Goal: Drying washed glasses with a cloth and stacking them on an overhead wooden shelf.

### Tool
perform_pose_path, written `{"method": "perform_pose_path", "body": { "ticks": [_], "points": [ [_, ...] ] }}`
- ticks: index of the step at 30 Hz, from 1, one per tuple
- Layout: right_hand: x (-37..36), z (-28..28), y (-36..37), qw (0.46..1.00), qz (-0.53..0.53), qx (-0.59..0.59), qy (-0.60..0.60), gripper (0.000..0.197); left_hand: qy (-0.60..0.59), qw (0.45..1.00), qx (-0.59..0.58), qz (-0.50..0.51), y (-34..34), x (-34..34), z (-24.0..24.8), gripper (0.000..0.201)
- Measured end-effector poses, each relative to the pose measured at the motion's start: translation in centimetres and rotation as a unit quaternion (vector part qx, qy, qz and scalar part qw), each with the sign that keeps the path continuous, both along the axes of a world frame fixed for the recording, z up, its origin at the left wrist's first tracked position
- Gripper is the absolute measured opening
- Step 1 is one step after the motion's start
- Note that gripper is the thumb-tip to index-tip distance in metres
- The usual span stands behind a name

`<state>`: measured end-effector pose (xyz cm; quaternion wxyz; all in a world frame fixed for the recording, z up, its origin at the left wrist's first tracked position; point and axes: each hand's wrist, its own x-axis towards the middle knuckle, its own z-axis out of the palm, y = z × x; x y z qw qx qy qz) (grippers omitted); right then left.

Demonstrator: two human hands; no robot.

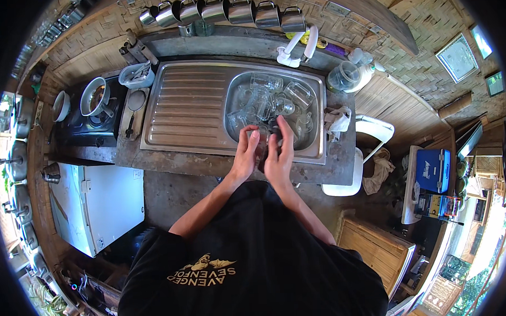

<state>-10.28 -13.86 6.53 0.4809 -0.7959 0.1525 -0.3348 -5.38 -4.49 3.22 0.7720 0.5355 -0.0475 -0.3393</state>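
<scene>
Over the front rim of the steel sink (pixel 321 128), my left hand (pixel 245 159) and my right hand (pixel 278 160) face each other with curled fingers. Between the palms is something dark and partly see-through (pixel 261 149); its kind is hard to make out. A small dark shape (pixel 273 126) shows at the right fingertips. Just beyond, the basin holds several clear glass mugs, among them an upper mug (pixel 266 82) and one at the right (pixel 299 94), lying on their sides and heaped together.
Left of the basin lies the ribbed drainboard (pixel 187 107). A gas stove (pixel 90 127) carries a pot (pixel 95 96). A white faucet (pixel 288 56) rises behind the basin, beside a clear plastic tub (pixel 344 77). Metal mugs (pixel 241 12) hang above. A white chair (pixel 343 187) stands at the right.
</scene>
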Motion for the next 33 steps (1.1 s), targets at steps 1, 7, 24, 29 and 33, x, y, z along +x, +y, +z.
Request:
{"method": "perform_pose_path", "body": {
  "ticks": [1,7,24,29,33],
  "points": [
    [-0.3,0.6,0.5,0.998,0.013,-0.056,0.001,0.043,0.012,0.998,-0.054,0.024,-0.3,0.0,-0.1,0.036],
    [-1.4,1.1,1.5,0.965,0.076,-0.250,-0.005,0.041,-0.529,0.833,0.151,0.052,-0.2,0.6,-3.3,0.038],
    [-0.2,-0.5,-0.3,0.991,-0.053,0.125,-0.021,0.032,-0.016,0.998,0.037,-0.052,0.0,-0.1,0.1,0.045],
    [-0.6,1.7,0.4,0.986,0.029,-0.159,-0.032,0.044,-0.071,0.996,-0.039,0.040,-0.7,0.2,-1.3,0.043],
    [-0.2,-0.1,-0.5,0.997,-0.017,-0.051,-0.057,0.037,-0.084,0.996,-0.004,0.021,-1.3,-0.3,-0.5,0.040]
  ]
}}
